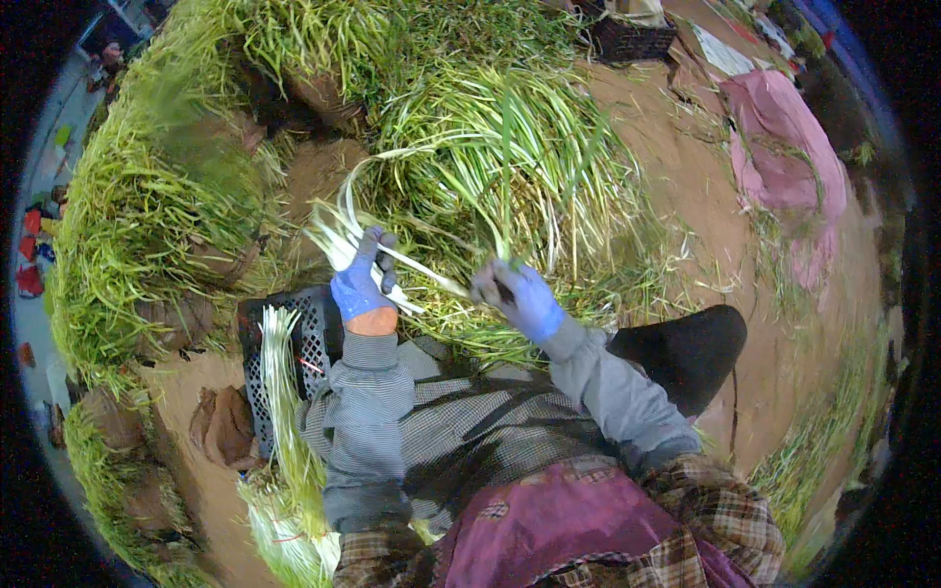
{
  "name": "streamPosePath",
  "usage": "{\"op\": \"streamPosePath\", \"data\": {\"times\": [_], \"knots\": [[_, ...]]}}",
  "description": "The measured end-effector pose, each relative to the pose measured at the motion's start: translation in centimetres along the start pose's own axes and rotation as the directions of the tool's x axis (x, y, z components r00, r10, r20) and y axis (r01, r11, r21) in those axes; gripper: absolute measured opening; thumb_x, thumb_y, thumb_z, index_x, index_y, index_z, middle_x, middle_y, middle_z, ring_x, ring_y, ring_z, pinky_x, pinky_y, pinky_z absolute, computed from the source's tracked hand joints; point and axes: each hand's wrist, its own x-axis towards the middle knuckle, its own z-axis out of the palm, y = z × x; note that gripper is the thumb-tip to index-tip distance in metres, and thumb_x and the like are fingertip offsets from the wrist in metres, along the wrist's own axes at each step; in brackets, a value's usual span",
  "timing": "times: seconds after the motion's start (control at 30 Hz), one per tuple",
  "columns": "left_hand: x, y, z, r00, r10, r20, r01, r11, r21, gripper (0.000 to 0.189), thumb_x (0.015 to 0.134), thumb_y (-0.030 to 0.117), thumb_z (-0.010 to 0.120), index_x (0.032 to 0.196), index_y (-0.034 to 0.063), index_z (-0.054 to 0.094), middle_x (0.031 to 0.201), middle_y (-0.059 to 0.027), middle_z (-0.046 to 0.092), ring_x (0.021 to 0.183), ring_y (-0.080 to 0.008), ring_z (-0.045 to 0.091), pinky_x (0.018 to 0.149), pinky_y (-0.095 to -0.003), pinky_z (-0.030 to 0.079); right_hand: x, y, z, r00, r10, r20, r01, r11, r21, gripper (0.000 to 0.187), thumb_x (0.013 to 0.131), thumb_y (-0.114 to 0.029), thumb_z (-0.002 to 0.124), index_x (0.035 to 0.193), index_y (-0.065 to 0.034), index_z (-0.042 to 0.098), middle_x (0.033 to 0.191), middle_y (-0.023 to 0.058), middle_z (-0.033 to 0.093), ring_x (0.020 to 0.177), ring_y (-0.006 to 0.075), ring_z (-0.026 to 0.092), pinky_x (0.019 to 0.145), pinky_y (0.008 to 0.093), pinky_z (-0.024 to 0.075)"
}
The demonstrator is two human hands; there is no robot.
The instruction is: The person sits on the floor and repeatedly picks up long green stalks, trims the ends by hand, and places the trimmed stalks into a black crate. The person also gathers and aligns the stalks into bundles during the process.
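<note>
My left hand (365,275), in a blue and grey glove, is closed around several pale stalks (334,246) whose white ends fan out at the upper left. One white stalk (434,275) stretches from it to my right hand (518,294), gloved alike, whose fingers are pinched on that stalk and on upright green leaves (506,184). Beyond both hands lies a large heap of long green and white leafy stalks (544,162). Loose trimmings (456,320) lie under the hands, by my lap.
A black plastic crate (257,367) stands at my left, with a bundle of pale stalks (279,382) across it. More tied bundles (283,522) lie below. Tall green piles (154,242) line the left. A brown sack (224,426), a pink cloth (786,140) and a dark crate (632,40) rest on the ground.
</note>
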Motion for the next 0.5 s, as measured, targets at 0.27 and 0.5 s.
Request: {"op": "streamPosePath", "data": {"times": [0.27, 0.5], "knots": [[1.2, 6.1, -0.1, 0.946, 0.161, -0.282, -0.161, 0.987, 0.022, 0.018, 0.077, 0.013, 0.063, 0.089, 0.0002, 0.061, 0.07, -0.0048, 0.059, 0.05, -0.0056, 0.047, 0.036, -0.0161, 0.031, -9.5, 2.6, -9.2, 0.823, 0.562, 0.083, -0.017, 0.17, -0.985, 0.035, 0.079, -0.034, 0.053, 0.098, -0.0044, 0.053, 0.09, 0.0141, 0.06, 0.087, 0.0248, 0.057, 0.076, 0.0349, 0.0439], [-0.8, -1.4, 1.5, 0.952, -0.194, 0.236, 0.158, 0.974, 0.162, 0.025, 0.081, 0.022, 0.057, 0.1, 0.0061, 0.057, 0.085, -0.0029, 0.06, 0.056, -0.006, 0.046, 0.041, -0.0157, 0.029, 2.2, -5.6, -1.3, 0.978, 0.133, 0.16, -0.062, 0.92, -0.387, 0.035, 0.077, -0.036, 0.057, 0.099, -0.0088, 0.058, 0.083, 0.0115, 0.062, 0.075, 0.0289, 0.059, 0.067, 0.0347, 0.0469]]}}
